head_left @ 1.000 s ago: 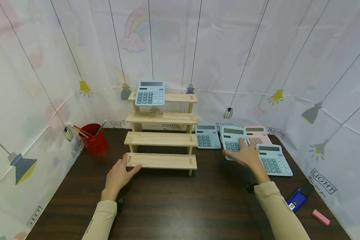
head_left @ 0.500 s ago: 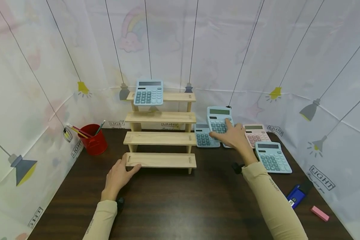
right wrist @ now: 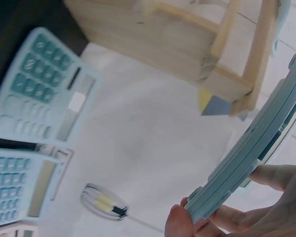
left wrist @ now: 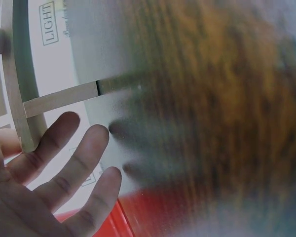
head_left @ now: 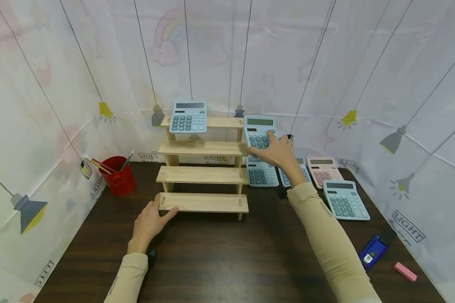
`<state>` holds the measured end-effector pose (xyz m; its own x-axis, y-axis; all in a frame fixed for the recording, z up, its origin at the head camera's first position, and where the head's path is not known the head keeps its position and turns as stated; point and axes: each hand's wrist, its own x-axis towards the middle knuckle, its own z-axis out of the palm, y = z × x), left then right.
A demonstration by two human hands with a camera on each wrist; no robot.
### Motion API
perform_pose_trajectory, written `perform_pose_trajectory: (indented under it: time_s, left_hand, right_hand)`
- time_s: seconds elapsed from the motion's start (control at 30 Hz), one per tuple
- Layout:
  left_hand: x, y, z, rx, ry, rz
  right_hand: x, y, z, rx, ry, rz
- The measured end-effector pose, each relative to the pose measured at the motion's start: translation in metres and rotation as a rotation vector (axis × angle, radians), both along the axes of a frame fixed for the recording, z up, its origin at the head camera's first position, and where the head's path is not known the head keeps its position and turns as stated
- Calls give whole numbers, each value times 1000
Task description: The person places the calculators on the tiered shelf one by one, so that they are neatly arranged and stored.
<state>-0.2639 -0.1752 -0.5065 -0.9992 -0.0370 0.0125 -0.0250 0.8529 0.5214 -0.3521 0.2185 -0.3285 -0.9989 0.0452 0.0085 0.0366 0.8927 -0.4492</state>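
My right hand [head_left: 276, 152] grips a light blue calculator [head_left: 258, 131] by its lower part and holds it upright in the air, beside the right end of the wooden stepped rack [head_left: 204, 174], level with its two upper shelves. The right wrist view shows that calculator [right wrist: 259, 140] edge-on, pinched between thumb and fingers [right wrist: 222, 219]. My left hand [head_left: 153, 215] rests on the table with its fingers straight against the left end of the bottom shelf [head_left: 202, 203]; its spread fingers [left wrist: 64, 168] show beside the rack's frame [left wrist: 22, 98]. Another blue calculator [head_left: 188, 116] leans on the top shelf.
On the dark table right of the rack lie a blue calculator [head_left: 261, 174], a second one [head_left: 302, 167] partly behind my arm, a pink one [head_left: 323, 169] and another blue one [head_left: 345, 198]. A red cup of pencils [head_left: 118, 176] stands left. A blue object [head_left: 373, 251] and pink eraser [head_left: 405, 272] lie at the right edge.
My right hand picked a blue calculator up off the table and carried it up and left toward the rack's upper shelves. The left hand stayed at the bottom shelf.
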Motion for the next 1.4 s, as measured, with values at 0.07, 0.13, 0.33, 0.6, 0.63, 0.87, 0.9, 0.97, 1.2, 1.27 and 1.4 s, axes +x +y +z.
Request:
perform_pose_trajectory:
  time_s: [0.07,0.13,0.33,0.6,0.63,0.87,0.9,0.97,1.2,1.27,1.4]
  left_hand:
    - [1,1,-1,2,0,-3]
    - [2,1,-2,1,4,-6]
    - [1,0,-3,-9,16,4]
    - [1,3,-3,2,28,0]
    - [1,3,-3,2,31,-1]
    - [0,4,-1,-3,38,-2]
    - [0,4,-2,-6,38,-2]
    - [0,3,-2,-9,40,-1]
    - [0,1,-5,-14,47,2]
    - [0,0,-5,-13,42,6]
    - [-1,-2,-4,-14,45,12]
  right_hand:
    - [-5,-6,4,0,0,3]
    - [-10,-12,8,-1,-1,6]
    - [-29,-29,16,-2,3,15]
    - [-48,-43,24,15,23,-4]
    - [-50,-44,24,16,27,-6]
    - [-62,-55,26,39,64,-16]
    - [-63,-57,26,45,69,-16]
    - [-65,-60,25,55,79,-15]
    - [-68,-70,20,66,97,24]
    - [-70,-72,19,55,94,47]
    - [-72,-75,18,26,109,81]
